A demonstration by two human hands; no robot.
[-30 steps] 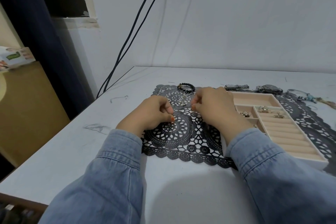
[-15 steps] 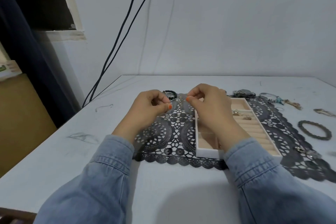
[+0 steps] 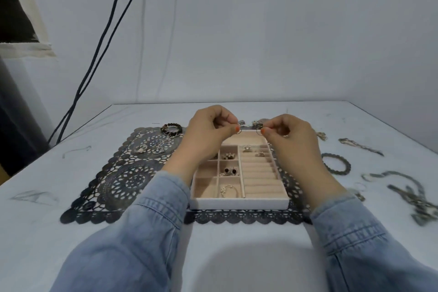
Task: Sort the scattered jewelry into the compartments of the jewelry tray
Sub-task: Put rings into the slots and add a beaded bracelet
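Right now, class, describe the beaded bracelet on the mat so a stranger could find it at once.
Start at the black lace mat on the table. At its far left corner, left of the left hand, lies the bracelet: a ring of round dark beads, unlike the thin silvery pieces beside it.

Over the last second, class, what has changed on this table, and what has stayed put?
The left grip and the right grip rose from the black lace mat and moved right, over the far end of the beige compartment tray. They drew apart, each pinching a small thin metal hoop. The tray, the jewellery in its compartments and the dark beaded bracelet stayed put.
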